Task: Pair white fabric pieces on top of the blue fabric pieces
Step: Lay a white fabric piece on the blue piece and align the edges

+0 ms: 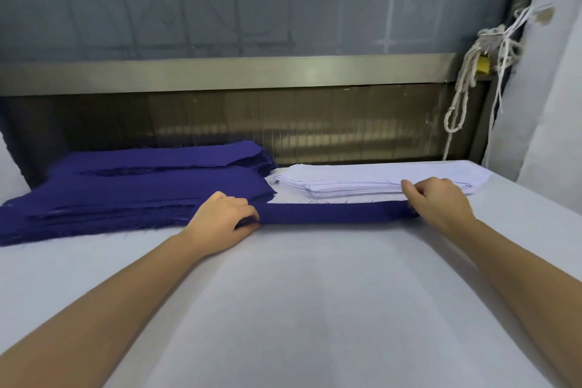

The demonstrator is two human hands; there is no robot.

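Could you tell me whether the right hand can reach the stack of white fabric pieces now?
Probably yes: the right hand, gripping the blue fabric strip, sits beside the stack of white fabric pieces; nothing lies between.

One wide-angle camera sits at the person's head, facing forward and down across the white table [283,309]. The near tabletop lies close beneath it; the metal rail [252,71] at the back crosses the upper half.

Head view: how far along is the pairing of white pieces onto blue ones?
Done: no finished pair shows. In hand: the left grip and right grip hold one blue strip by its ends, in front of the white stack. Left: no white piece lies on it yet, and the blue stack looks thick.
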